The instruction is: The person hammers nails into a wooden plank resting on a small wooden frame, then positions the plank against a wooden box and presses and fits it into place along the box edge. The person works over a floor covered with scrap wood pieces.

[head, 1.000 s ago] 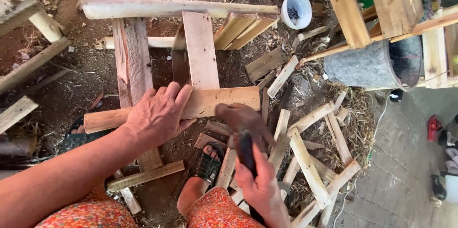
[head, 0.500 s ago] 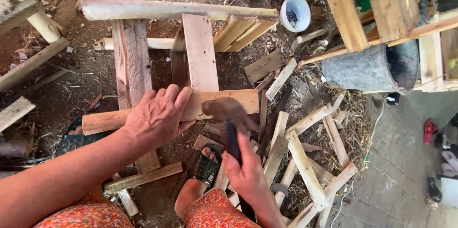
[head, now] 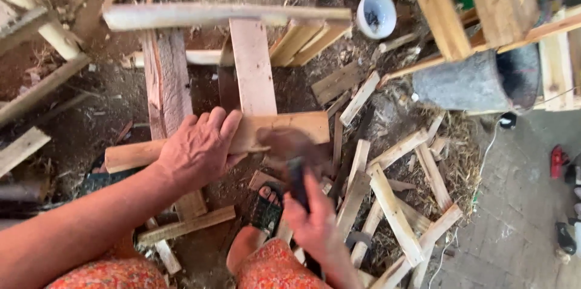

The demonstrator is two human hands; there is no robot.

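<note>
Where the hammer (head: 289,147) hung lower a second ago, its blurred head now meets the wooden board (head: 284,128). The right hand (head: 315,222) has its grip wrapped around the handle; the left hand (head: 196,150) lies flat, pinning that board.

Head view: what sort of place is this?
Probably an outdoor or open-sided makeshift woodworking spot: bare dirt ground, scattered wood offcuts, and a hammer in the right hand over a plank frame.
</note>
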